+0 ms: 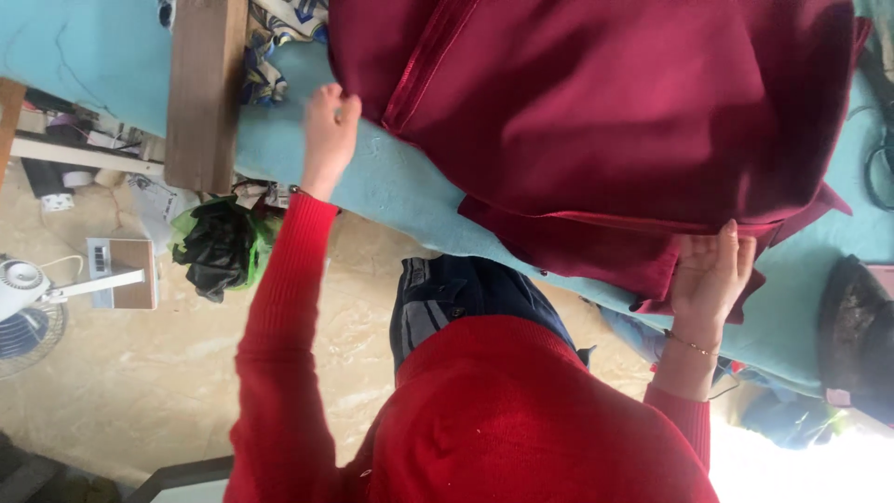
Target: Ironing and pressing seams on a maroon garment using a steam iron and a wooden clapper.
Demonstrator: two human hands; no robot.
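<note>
A large maroon fabric (605, 121) with a sewn seam lies spread on a light blue table cover (410, 191). My left hand (328, 130), in a long red sleeve, pinches the cloth's left edge near the seam. My right hand (712, 270), with a thin bracelet at the wrist, grips the folded lower edge of the same cloth at the table's near side. My red sweater and blue jeans fill the lower middle of the view.
A wooden plank (205, 93) and patterned cloth (279, 47) lie at the table's left end. On the tiled floor stand a white fan (23, 307), a small box (121, 275) and a green and black bag (219, 242). A dark object (857, 335) sits at right.
</note>
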